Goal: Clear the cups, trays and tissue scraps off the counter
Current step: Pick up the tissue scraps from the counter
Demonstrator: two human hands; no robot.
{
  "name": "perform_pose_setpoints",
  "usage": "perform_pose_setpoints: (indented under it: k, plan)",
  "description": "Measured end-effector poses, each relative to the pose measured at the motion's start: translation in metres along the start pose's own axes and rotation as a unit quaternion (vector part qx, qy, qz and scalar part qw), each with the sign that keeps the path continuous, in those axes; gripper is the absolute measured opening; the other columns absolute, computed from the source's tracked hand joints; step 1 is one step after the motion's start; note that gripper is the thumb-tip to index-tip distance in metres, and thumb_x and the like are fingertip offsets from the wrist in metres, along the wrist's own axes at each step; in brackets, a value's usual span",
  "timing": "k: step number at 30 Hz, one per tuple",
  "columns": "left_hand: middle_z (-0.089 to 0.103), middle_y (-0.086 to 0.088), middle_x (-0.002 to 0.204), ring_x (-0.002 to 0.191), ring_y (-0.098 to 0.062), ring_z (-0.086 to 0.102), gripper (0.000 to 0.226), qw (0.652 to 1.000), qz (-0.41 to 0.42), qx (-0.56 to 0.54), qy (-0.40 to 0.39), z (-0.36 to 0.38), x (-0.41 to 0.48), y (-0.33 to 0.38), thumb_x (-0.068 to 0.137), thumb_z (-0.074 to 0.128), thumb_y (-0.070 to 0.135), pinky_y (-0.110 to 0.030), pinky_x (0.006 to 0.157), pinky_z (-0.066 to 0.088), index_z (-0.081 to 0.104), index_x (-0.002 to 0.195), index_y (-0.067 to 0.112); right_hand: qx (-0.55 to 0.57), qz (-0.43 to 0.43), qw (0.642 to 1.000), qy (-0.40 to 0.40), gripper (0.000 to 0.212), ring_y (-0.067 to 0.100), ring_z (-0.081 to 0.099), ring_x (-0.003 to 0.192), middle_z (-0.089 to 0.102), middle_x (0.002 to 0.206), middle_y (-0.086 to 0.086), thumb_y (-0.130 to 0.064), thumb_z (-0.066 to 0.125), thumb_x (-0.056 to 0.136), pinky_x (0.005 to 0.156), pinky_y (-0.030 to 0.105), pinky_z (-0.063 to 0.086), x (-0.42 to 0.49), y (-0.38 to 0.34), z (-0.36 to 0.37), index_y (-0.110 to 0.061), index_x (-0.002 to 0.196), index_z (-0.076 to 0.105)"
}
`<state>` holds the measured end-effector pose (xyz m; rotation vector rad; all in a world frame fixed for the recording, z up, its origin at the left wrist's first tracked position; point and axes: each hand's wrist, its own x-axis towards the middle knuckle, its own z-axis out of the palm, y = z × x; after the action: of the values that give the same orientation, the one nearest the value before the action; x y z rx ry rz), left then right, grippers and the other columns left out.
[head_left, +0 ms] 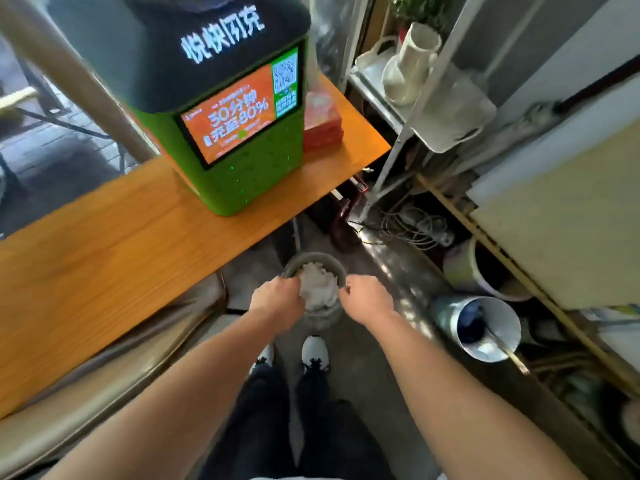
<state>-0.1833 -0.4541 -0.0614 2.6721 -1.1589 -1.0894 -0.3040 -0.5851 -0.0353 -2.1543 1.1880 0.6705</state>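
Head view: both fists curled tight, grip on bin rim; tissue inside

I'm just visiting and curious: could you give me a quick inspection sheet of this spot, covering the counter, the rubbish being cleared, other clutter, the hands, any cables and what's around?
Surface: wooden counter, bare where it shows; no cups, trays or scraps seen on it.
Job's things: white tissue wad sits in a small grey bin on the floor.
Clutter: green charging kiosk and stacked red boxes on the counter.
Hands: left hand at the bin's left rim, against the tissue; right hand curled at the right rim.
Cables: white cords and a power strip on the floor.
Surroundings: metal shelf with a white jug; tipped metal bucket.
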Motion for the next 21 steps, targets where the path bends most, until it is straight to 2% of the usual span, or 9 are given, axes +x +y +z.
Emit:
perform_pose_setpoints:
  k: [4,6,10,12,15,18,21]
  plan:
    - [0.063,-0.008,0.090,0.074,-0.029,0.058,0.019,0.998,-0.036,0.011,-0.044,0.052,0.051,-0.007,0.089,0.048,0.031,-0.040,0.062,0.050,0.060,0.096,0.018,0.077,0.052,0.996,-0.017,0.026,0.031,0.060,0.084,0.065,0.098,0.009,-0.033,0.051,0.093,0.066,0.033,0.042,0.052,0.030,0.046,-0.025,0.068,0.049]
    - [0.063,-0.009,0.090,0.075,-0.030,0.059,0.019,0.996,-0.055,0.008,-0.066,0.087,0.082,-0.010,0.089,0.050,0.029,-0.040,0.061,0.050,0.061,0.097,0.016,0.124,0.077,0.989,-0.018,0.029,0.033,0.061,0.085,0.064,0.093,0.010,-0.030,0.050,0.093,0.065,0.034,0.044,0.086,0.048,0.078,-0.023,0.065,0.047]
    - [0.062,-0.011,0.092,0.082,-0.033,0.061,0.016,0.992,-0.084,-0.006,-0.089,0.169,0.157,-0.020,0.087,0.050,0.025,-0.041,0.066,0.053,0.061,0.097,0.020,0.184,0.103,0.977,-0.044,0.019,0.035,0.064,0.091,0.069,0.098,0.017,-0.026,0.053,0.092,0.068,0.032,0.046,0.169,0.081,0.151,-0.013,0.083,0.063]
    - [0.061,-0.009,0.089,0.080,-0.031,0.061,0.010,0.992,-0.096,-0.040,-0.077,0.213,0.200,-0.027,0.087,0.053,0.026,-0.040,0.068,0.054,0.060,0.093,0.022,0.233,0.118,0.964,-0.049,0.025,0.037,0.065,0.098,0.069,0.104,0.018,-0.026,0.052,0.093,0.080,0.040,0.055,0.216,0.094,0.187,-0.006,0.093,0.067]
    - [0.060,-0.003,0.084,0.076,-0.025,0.062,0.003,0.985,-0.126,-0.101,-0.065,0.269,0.263,-0.038,0.090,0.059,0.027,-0.039,0.071,0.058,0.059,0.087,0.026,0.281,0.144,0.947,-0.060,0.033,0.038,0.065,0.107,0.067,0.117,0.019,-0.025,0.049,0.096,0.092,0.047,0.054,0.280,0.106,0.233,-0.004,0.115,0.066]
    - [0.068,-0.009,0.096,0.087,-0.030,0.068,0.014,0.956,-0.200,-0.203,-0.070,0.307,0.312,-0.054,0.093,0.059,0.028,-0.041,0.080,0.059,0.067,0.100,0.020,0.371,0.188,0.905,-0.092,0.036,0.040,0.069,0.101,0.067,0.118,0.022,-0.022,0.045,0.098,0.085,0.051,0.059,0.328,0.107,0.267,0.000,0.121,0.062]
    - [0.065,-0.018,0.120,0.105,-0.034,0.067,0.030,0.884,-0.259,-0.375,-0.100,0.328,0.343,-0.066,0.094,0.054,0.015,-0.040,0.077,0.061,0.061,0.122,0.004,0.403,0.216,0.883,-0.104,0.028,0.036,0.070,0.096,0.067,0.114,0.018,-0.020,0.045,0.099,0.081,0.050,0.061,0.358,0.107,0.288,-0.005,0.116,0.062]
